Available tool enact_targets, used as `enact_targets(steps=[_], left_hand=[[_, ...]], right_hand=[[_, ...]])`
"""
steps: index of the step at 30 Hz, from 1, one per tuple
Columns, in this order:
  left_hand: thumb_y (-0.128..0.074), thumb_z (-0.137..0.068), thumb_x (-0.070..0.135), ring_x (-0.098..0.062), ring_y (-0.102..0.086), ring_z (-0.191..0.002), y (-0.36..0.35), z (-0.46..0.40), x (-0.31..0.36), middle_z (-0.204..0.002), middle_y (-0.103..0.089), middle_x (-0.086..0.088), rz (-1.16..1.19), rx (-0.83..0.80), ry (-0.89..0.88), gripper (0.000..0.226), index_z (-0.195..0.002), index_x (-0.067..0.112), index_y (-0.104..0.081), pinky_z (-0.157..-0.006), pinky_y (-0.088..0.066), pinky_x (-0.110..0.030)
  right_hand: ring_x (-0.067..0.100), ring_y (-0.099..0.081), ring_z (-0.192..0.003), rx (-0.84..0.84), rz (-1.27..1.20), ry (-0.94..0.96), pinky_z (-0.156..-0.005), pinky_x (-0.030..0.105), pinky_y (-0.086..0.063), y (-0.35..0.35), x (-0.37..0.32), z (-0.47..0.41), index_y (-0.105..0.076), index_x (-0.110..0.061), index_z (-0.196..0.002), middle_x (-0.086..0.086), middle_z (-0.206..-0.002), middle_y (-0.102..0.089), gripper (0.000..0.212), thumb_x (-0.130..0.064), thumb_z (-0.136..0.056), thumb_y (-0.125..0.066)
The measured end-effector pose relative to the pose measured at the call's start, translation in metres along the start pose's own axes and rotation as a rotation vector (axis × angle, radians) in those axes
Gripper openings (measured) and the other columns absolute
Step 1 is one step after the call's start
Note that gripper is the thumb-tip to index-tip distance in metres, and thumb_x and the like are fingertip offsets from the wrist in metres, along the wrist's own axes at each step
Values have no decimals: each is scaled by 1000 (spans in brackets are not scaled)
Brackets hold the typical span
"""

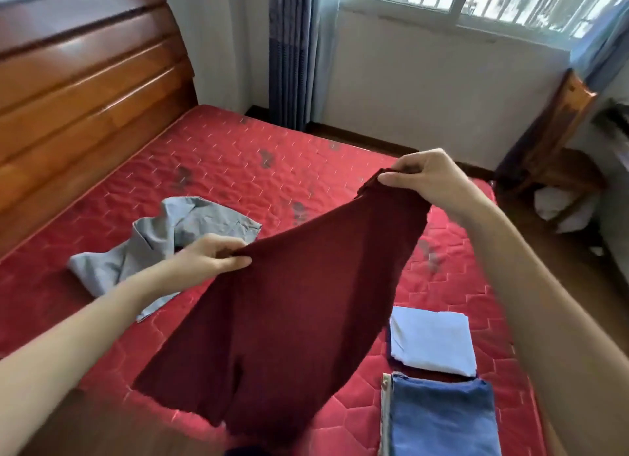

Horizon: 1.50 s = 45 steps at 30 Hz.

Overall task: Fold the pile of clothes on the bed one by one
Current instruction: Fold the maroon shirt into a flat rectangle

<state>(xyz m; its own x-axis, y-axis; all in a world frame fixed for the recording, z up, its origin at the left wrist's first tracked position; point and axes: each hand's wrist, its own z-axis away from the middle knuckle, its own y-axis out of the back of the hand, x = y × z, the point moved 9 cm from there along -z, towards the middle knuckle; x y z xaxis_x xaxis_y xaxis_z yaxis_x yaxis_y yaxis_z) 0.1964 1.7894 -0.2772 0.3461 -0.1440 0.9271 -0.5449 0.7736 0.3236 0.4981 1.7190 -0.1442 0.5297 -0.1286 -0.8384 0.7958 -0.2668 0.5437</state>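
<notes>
Item: maroon garment [289, 302], top edge pinched by left hand [207, 256] & right hand [425, 180], fingers clamped on cloth; to be held taut, laid flat on bed [238, 156] w/ edges squared before folding.

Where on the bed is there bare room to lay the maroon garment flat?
Bare mattress lies between the headboard, the grey garment and the far edge. The near right is crowded by the folded white and denim pieces.

Bare mattress [238, 156] beyond crumpled grey garment [163, 237]; folded stacks [432, 340] seemingly crowd the right.
</notes>
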Motion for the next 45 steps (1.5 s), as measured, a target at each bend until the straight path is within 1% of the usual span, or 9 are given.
enact_targets(steps=[3, 7, 12, 19, 23, 27, 32, 37, 45], left_hand=[[-60, -94, 13, -6, -58, -82, 4, -72, -101, -83, -67, 7, -102, 64, 134, 16, -85, 23, -69, -78, -46, -25], [-61, -92, 12, -20, -65, -89, -5, -167, -264, -86, -71, 0, -264, 139, 333, 9, -91, 18, -68, -81, -45, -34], [-58, -91, 6, -23, -63, -92, -14, -289, -419, -92, -71, -3, -314, 212, 374, 17, -97, 18, -68, -75, -41, -30], [-53, -95, 12, -29, -61, -95, 41, -421, -511, -97, -69, -9, -417, 312, 264, 17, -106, 16, -66, -76, -40, -33], [-53, -93, 14, -33, -58, -105, 68, -446, -525, -113, -63, -12, -531, 427, 337, 21, -112, 13, -62, -87, -46, -41], [-59, -84, 8, -36, -47, -117, 46, -437, -495, -127, -50, -16, -792, 504, 229, 41, -124, 5, -54, -94, -43, -50], [-60, -86, 18, -33, -40, -136, -59, -387, -458, -143, -47, -17, -955, 395, -16, 50, -134, 4, -53, -111, -33, -52], [-32, -95, 36, -28, -27, -144, -162, -309, -488, -154, -32, -13, -982, 233, 102, 57, -146, 12, -40, -115, -24, -53], [-31, -97, 35, -31, -21, -146, -213, -156, -525, -157, -23, -15, -962, 302, 268, 57, -150, 14, -31, -115, -16, -54]], right_hand=[[13, -42, -63, -104, 176, -123, -57, 26, -33, -75, 98, -91, -66, -8, -76, 0, -65, -51, 16, -20, -86, -72], [19, -50, -77, -174, 385, -246, -68, 28, -34, -180, 261, -187, -58, -26, -73, -4, -75, -59, 18, -31, -88, -66], [30, -59, -94, -123, 555, -231, -67, 33, -35, -276, 423, -290, -60, -19, -79, 4, -91, -66, 16, -32, -90, -62], [31, -48, -114, 8, 672, -153, -88, 37, -36, -325, 514, -431, -67, -19, -104, 7, -111, -66, 22, -33, -96, -52], [28, -28, -139, 50, 733, -265, -111, 46, -27, -341, 544, -461, -42, -21, -141, 9, -145, -42, 44, -39, -102, -37], [25, -4, -149, -20, 746, -231, -119, 48, -9, -383, 559, -415, -23, -21, -152, 11, -160, -16, 55, -41, -103, -33], [25, 0, -150, -107, 812, -73, -119, 48, -3, -428, 554, -308, -22, -24, -153, 11, -162, -9, 56, -44, -102, -33], [28, -1, -150, -131, 834, -177, -119, 52, -4, -437, 574, -178, -19, -26, -153, 11, -162, -8, 58, -48, -101, -30], [30, -14, -148, -63, 819, -250, -117, 55, -12, -426, 575, 48, -31, -24, -150, 14, -159, -20, 56, -45, -98, -31]])
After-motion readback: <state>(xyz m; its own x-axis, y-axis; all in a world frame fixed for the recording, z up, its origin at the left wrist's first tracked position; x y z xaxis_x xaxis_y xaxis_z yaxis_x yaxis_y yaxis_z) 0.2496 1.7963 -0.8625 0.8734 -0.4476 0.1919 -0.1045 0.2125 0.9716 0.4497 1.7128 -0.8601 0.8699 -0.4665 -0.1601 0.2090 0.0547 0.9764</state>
